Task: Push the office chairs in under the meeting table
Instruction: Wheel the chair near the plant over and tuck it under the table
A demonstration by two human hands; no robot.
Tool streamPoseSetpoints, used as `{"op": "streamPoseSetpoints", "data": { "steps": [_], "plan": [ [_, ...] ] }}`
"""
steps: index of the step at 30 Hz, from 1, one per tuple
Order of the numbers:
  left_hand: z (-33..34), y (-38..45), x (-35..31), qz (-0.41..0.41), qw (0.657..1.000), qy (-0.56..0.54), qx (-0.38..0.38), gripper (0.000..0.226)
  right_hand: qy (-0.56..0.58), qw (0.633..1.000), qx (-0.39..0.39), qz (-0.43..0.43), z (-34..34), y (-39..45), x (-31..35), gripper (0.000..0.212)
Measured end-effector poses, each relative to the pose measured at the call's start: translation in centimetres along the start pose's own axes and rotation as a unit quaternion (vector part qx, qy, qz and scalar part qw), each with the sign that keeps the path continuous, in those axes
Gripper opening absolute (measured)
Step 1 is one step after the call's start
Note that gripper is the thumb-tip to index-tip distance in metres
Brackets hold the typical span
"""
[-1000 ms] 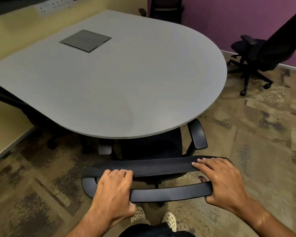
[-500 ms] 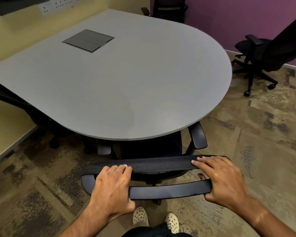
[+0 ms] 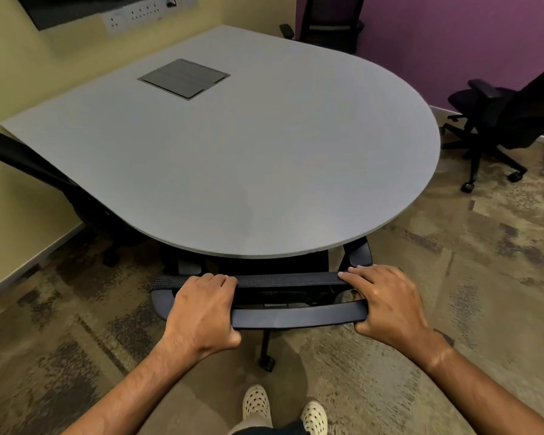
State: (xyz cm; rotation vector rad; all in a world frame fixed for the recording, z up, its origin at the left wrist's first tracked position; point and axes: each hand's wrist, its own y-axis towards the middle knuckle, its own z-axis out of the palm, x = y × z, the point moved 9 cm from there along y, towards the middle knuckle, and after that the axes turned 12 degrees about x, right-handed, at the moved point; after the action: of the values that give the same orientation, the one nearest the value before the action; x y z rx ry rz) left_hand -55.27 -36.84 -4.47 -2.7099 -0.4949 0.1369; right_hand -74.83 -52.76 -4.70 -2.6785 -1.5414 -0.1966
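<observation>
Chair in hand: we see a black office chair [image 3: 283,315] at the near rounded edge of the grey bench [image 3: 233,171], its seat hidden under the bench top, its backrest top and rear bar just outside the edge.
Left hand: our left hand [image 3: 201,312] sits on the left part of the backrest; its fingers [image 3: 214,282] curl over the mesh top rail and the thumb tucks below the rear bar, so the fingers are clamped on the chair.
Right hand: our right hand [image 3: 390,304] holds the right end; its fingers [image 3: 363,274] lie over the top rail and the palm wraps the end of the rear bar, clamped on the same chair.
Armrest: one armrest [image 3: 360,254] shows just past the right fingers, right at the bench edge.
Other chairs: a second chair [image 3: 496,120] stands well apart from the bench by the purple wall; a third chair [image 3: 330,23] sits at the far edge; a fourth chair [image 3: 38,171] sits at the left edge.
Bench top: a grey inset panel [image 3: 184,78] lies near the far-left corner.
Floor: patterned carpet [image 3: 453,277]; our shoes [image 3: 283,409] stand behind the chair.
</observation>
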Motion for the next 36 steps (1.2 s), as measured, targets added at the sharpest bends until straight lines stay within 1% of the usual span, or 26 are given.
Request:
{"op": "streamPoseSetpoints", "data": {
  "steps": [6, 9, 12, 16, 22, 30, 36],
  "plan": [
    [-0.5, 1.5, 1.6, -0.013, 1.000, -0.003, 0.000, 0.058, -0.004, 1.000, 0.006, 0.005, 0.1, 2.6, 0.1, 0.081],
    [-0.9, 2.3, 2.9, -0.019, 1.000, 0.000, 0.003, 0.059, -0.003, 1.000, 0.001, 0.002, 0.1, 4.0, 0.6, 0.079],
    [-1.3, 3.1, 4.0, -0.019, 1.000, 0.000, 0.002, 0.061, 0.001, 1.000, 0.003, 0.000, 0.2, 5.3, 1.1, 0.075],
    [-1.5, 3.5, 5.0, -0.011, 1.000, -0.002, -0.002, 0.061, 0.001, 1.000, 0.002, -0.002, 0.4, 6.1, 1.3, 0.078],
    [-1.6, 3.7, 5.7, -0.003, 1.000, -0.003, -0.004, 0.062, -0.003, 1.000, 0.005, -0.006, 0.6, 6.6, 1.8, 0.079],
    [-1.5, 3.4, 6.0, 0.003, 1.000, -0.001, -0.008, 0.063, 0.001, 1.000, 0.029, 0.009, 0.9, 6.3, 2.1, 0.080],
    [-1.5, 2.9, 7.0, 0.011, 1.000, 0.014, -0.009, 0.069, 0.008, 0.999, 0.038, 0.017, 1.4, 6.0, 3.4, 0.080]
  ]
}}
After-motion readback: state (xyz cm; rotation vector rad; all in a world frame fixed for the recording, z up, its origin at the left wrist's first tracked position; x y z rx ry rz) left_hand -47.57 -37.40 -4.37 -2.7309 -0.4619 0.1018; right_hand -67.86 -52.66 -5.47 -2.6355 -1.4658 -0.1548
